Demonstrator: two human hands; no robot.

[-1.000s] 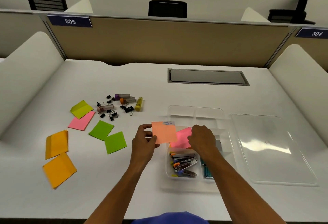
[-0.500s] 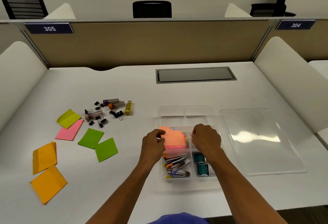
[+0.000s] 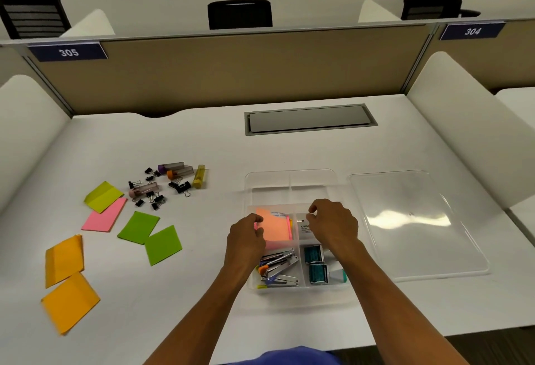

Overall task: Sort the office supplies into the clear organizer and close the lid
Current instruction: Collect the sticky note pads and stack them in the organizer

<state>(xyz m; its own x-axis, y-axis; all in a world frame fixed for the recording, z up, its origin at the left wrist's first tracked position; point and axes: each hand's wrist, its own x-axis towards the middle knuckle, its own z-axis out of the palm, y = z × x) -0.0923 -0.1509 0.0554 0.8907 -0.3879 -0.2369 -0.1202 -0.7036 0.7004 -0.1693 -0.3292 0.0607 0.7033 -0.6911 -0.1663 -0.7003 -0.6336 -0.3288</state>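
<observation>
A person's hands work over the clear organizer (image 3: 291, 179) on a desk (image 3: 202, 144), where a salmon sticky pad (image 3: 275, 228), held in the air a second ago, now lies in the middle-left compartment. The left hand (image 3: 246, 237) rests curled at its edge; whether it grips is unclear. The right hand (image 3: 333, 225) hovers, fingers curled, holding nothing. Loose pads (image 3: 139, 227), binder clips (image 3: 157, 199) and the lid (image 3: 417, 225) remain outside, so sorting looks far from done
</observation>
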